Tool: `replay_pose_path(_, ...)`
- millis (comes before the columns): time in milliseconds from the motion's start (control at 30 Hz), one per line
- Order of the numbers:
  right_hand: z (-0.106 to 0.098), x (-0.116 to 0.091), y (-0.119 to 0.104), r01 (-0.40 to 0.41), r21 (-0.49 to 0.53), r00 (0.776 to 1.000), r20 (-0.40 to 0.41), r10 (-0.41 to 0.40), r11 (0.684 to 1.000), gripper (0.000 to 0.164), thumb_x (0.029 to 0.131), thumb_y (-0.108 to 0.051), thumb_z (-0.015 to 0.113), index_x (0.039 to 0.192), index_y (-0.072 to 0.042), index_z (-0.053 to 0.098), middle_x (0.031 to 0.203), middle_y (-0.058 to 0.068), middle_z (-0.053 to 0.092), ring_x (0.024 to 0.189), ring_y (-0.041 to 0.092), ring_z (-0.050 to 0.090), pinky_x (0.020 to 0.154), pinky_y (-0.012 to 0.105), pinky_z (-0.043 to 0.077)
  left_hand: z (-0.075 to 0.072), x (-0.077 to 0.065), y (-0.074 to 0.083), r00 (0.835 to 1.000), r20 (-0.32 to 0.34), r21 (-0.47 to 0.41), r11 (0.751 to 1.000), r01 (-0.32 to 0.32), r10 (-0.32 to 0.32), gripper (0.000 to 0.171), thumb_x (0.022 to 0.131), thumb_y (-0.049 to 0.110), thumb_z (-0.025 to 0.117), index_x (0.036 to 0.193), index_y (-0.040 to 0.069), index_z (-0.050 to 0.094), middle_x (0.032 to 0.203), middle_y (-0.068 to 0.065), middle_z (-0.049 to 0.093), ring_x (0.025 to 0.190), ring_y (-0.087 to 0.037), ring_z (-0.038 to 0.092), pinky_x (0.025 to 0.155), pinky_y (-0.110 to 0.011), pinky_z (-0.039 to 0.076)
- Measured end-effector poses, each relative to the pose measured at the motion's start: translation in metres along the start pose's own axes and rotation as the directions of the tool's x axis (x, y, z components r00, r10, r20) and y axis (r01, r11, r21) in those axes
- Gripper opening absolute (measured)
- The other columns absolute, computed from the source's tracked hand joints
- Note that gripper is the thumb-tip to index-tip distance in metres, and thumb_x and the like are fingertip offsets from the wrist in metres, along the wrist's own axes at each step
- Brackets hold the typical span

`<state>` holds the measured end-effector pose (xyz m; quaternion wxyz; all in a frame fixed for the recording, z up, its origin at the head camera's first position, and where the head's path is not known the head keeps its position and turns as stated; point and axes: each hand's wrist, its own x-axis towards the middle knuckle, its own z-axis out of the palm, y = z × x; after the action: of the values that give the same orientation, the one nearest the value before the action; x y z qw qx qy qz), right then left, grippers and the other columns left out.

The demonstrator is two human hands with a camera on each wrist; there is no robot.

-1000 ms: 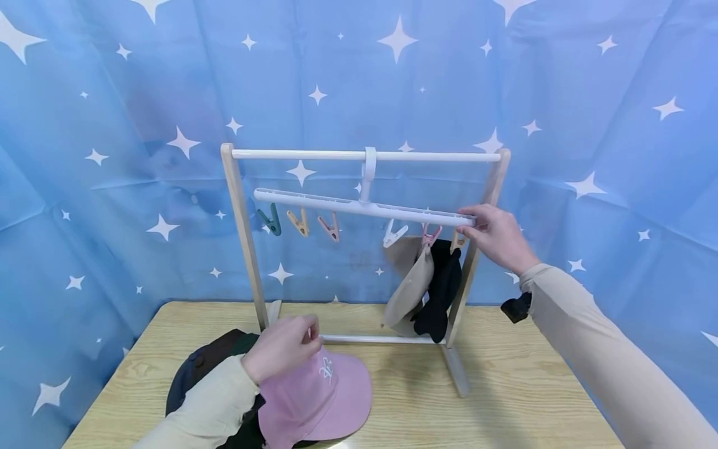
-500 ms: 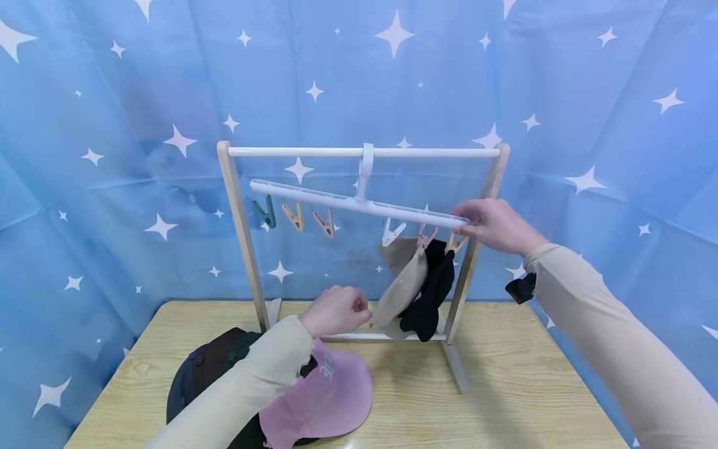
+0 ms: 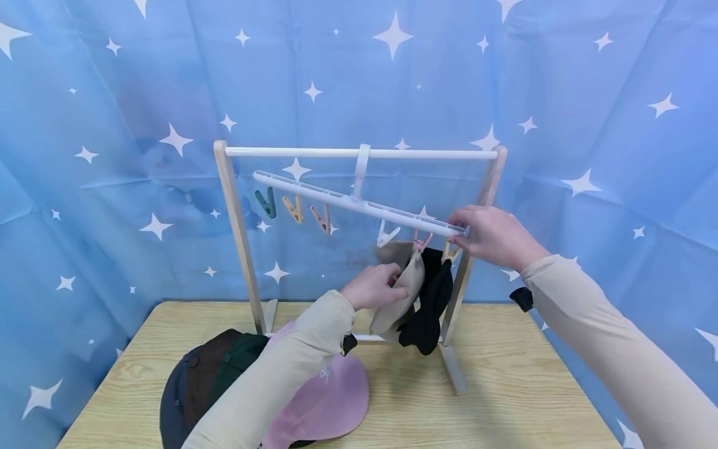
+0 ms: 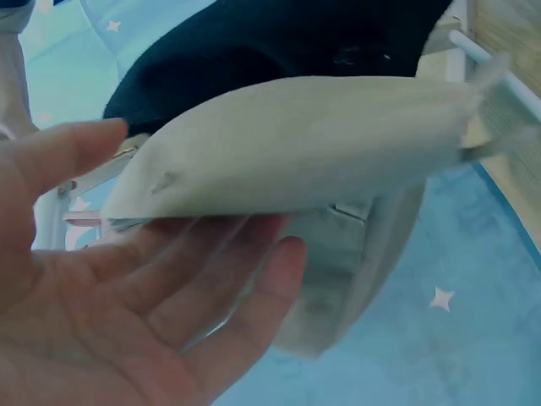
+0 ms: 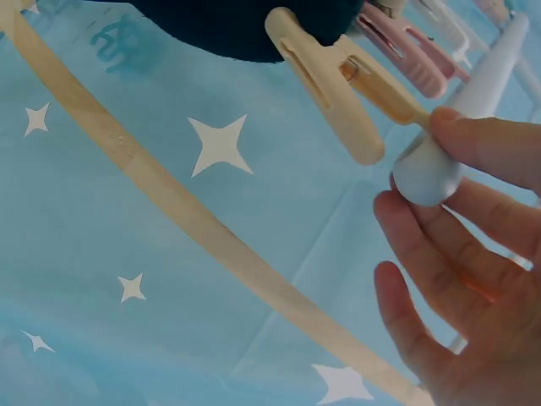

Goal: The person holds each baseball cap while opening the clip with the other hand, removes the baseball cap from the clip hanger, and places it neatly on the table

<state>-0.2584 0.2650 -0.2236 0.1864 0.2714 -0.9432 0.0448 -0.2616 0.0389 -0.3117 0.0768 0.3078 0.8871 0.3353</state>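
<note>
A white clip hanger (image 3: 336,199) hangs from the rack's top bar, tilted with its right end lower. My right hand (image 3: 493,234) pinches that end between thumb and fingers. Near it, a yellow clip (image 5: 330,89) bears a black cap (image 3: 427,305). A beige cap (image 4: 287,152) hangs from a pink clip (image 3: 422,242) beside the black one. My left hand (image 3: 374,287) is at the beige cap, its fingers (image 4: 203,279) reaching under the cap's edge into the hollow. In the left wrist view the thumb stands apart from the fabric.
A white clip (image 3: 387,236) and several others, such as a green clip (image 3: 266,202), dangle from the hanger. The rack has wooden side legs (image 3: 238,231). Under my left forearm lie a pink cap (image 3: 336,399) and a row of dark caps (image 3: 196,374) on the table (image 3: 505,386).
My left hand has moved right and up from above the pink cap to the beige cap. The hanger's right end has dipped slightly with my right hand, and its left end has risen.
</note>
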Motion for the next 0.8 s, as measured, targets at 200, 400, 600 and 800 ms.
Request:
replay_pose_path(200, 0.001, -0.005, -0.003, 0.022, -0.063, 0.998, -0.065, -0.026, 0.998, 0.019, 0.077, -0.020, 0.069, 0.093, -0.011, 0.066, 0.081, -0.002, 0.061, 0.053, 0.008, 0.048, 0.052, 0.031, 0.042, 0.005, 0.018, 0.003, 0.997, -0.081, -0.098, 0.995, -0.023, 0.015, 0.020, 0.089, 0.030, 0.054, 0.095, 0.011, 0.055, 0.079, 0.003, 0.056, 0.064, -0.011, 0.051, 0.056, -0.024, 0.041)
replay_pose_path(400, 0.008, -0.007, -0.006, 0.018, -0.100, 0.982, -0.184, -0.037, 0.995, 0.019, 0.074, -0.021, 0.072, 0.088, -0.011, 0.065, 0.080, 0.000, 0.061, 0.058, 0.013, 0.050, 0.052, 0.034, 0.043, 0.004, 0.021, 0.010, 0.994, -0.101, -0.103, 0.994, -0.048, 0.037, 0.011, 0.092, 0.016, 0.050, 0.083, 0.009, 0.049, 0.066, -0.001, 0.045, 0.054, -0.014, 0.040, 0.052, -0.024, 0.034)
replay_pose_path(600, 0.025, -0.008, -0.014, -0.082, -0.123, 0.908, -0.419, 0.023, 0.989, 0.017, 0.073, -0.016, 0.071, 0.074, -0.009, 0.056, 0.068, 0.001, 0.054, 0.060, 0.020, 0.048, 0.043, 0.037, 0.039, 0.002, 0.020, 0.019, 0.986, -0.151, -0.062, 0.995, -0.076, 0.066, 0.013, 0.091, 0.009, 0.048, 0.078, 0.008, 0.047, 0.065, -0.002, 0.041, 0.059, -0.016, 0.042, 0.058, -0.025, 0.035)
replay_pose_path(800, 0.035, -0.002, -0.033, -0.188, -0.113, 0.887, -0.447, 0.119, 0.976, 0.018, 0.079, -0.023, 0.057, 0.066, -0.012, 0.059, 0.057, -0.001, 0.053, 0.046, 0.018, 0.045, 0.035, 0.034, 0.032, 0.003, 0.021, 0.024, 0.979, -0.190, -0.101, 0.990, -0.097, 0.076, 0.013, 0.088, 0.003, 0.049, 0.076, 0.005, 0.047, 0.064, -0.002, 0.040, 0.059, -0.016, 0.041, 0.057, -0.023, 0.033)
